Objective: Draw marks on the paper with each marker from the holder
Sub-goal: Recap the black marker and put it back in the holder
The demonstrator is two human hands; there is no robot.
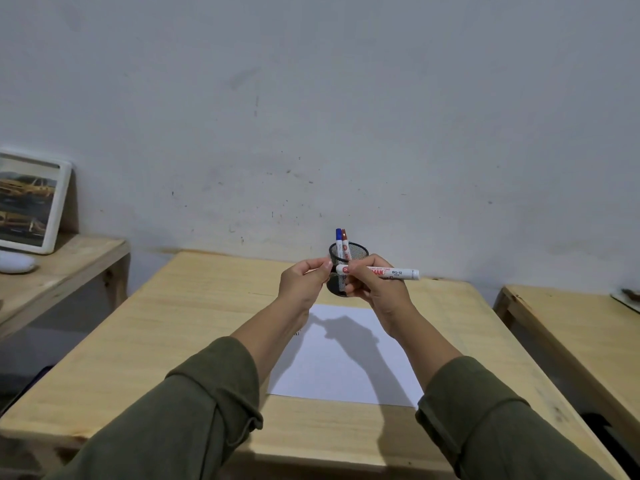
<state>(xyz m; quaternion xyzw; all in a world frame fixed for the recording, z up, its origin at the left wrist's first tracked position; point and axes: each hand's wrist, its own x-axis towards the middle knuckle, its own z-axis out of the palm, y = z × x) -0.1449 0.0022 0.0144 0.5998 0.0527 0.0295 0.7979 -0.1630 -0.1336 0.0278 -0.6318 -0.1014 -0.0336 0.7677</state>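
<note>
A white marker (pixel 398 273) lies level in my right hand (pixel 375 289), held above the far edge of the white paper (pixel 343 362). My left hand (pixel 303 284) pinches the marker's left end, where the cap is hidden by my fingers. Behind my hands a black mesh holder (pixel 356 252) stands on the table with a blue-capped marker (pixel 338 237) and a red-capped marker (pixel 345 239) upright inside. A small dark mark shows at the paper's left edge, next to my left forearm.
The light wooden table (pixel 194 327) stands against a grey wall. A lower wooden table at the left carries a framed picture (pixel 29 202) and a white object (pixel 15 263). Another wooden table (pixel 581 327) stands to the right.
</note>
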